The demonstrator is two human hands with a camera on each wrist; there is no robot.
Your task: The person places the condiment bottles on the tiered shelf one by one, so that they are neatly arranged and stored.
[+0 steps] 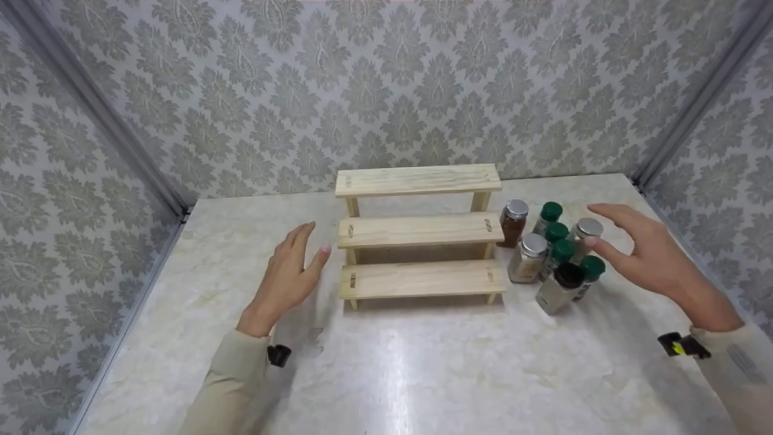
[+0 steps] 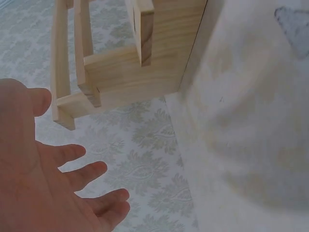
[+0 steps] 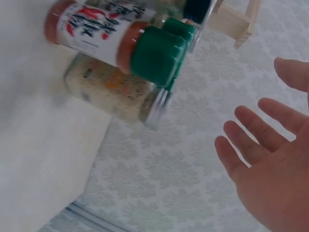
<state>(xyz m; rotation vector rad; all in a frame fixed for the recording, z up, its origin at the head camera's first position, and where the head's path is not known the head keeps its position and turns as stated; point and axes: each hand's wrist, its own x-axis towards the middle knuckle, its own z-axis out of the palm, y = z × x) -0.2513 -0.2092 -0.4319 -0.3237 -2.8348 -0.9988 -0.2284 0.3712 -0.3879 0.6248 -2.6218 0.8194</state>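
A three-tier wooden shelf (image 1: 423, 281) stands in the middle of the table, its tiers bare. My left hand (image 1: 287, 278) is held just left of it, fingers spread and holding nothing; the shelf's side (image 2: 125, 72) shows beyond that hand in the left wrist view. Right of the shelf stand several spice jars in a cluster, among them a black-capped jar (image 1: 558, 290), a silver-capped jar (image 1: 526, 260) and a jar of red-brown spice (image 1: 513, 223). My right hand (image 1: 655, 254) hovers at the cluster's right side, empty. A green-capped jar (image 3: 96, 34) appears close up in the right wrist view.
The pale marbled table (image 1: 386, 374) runs up to a patterned back wall (image 1: 386, 90). Patterned side panels (image 1: 42, 241) with grey corner posts (image 1: 102, 109) flank it at left and right.
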